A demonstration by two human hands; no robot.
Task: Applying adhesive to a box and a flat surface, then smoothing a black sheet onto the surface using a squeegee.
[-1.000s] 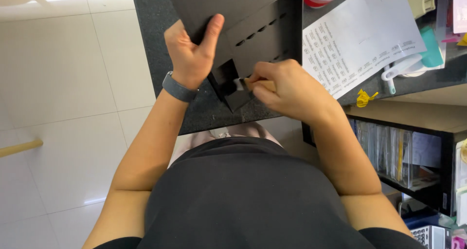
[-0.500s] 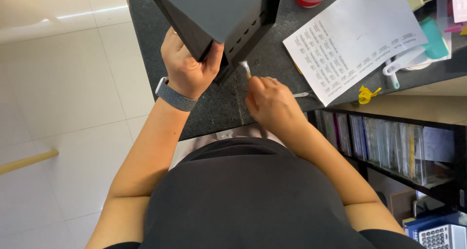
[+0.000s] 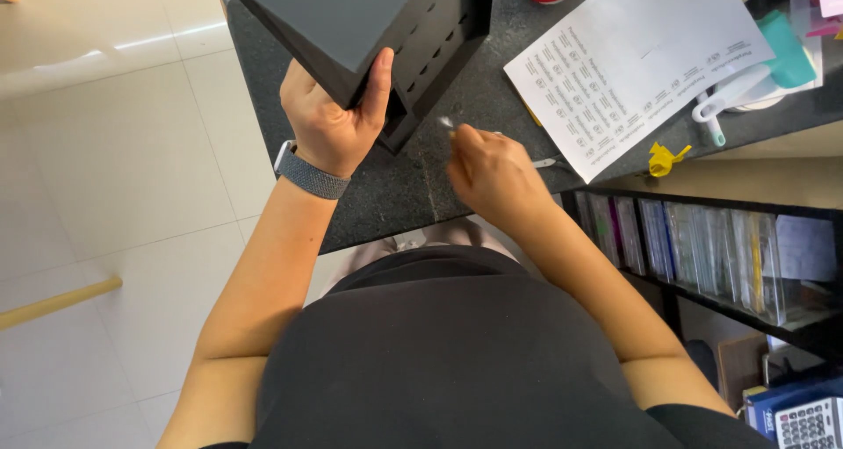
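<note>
Dark speckled tabletop (image 3: pixel 413 194) over pale floor tiles carried a black slotted metal box (image 3: pixel 369 28), tilted on its near edge at the tabletop's left part. Left hand (image 3: pixel 334 120) gripped the box's lower corner, thumb up its slotted side; right hand (image 3: pixel 492 172), just beside and apart from the box, pinched a small silvery piece (image 3: pixel 447 123) in its fingertips. Printed paper sheet (image 3: pixel 632 63) lay to the right, shelf of binders (image 3: pixel 702 247) below.

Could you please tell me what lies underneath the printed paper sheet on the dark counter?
The printed sheet lies on the dark counter; a slim tool end pokes out beneath. The rest is covered.
</note>
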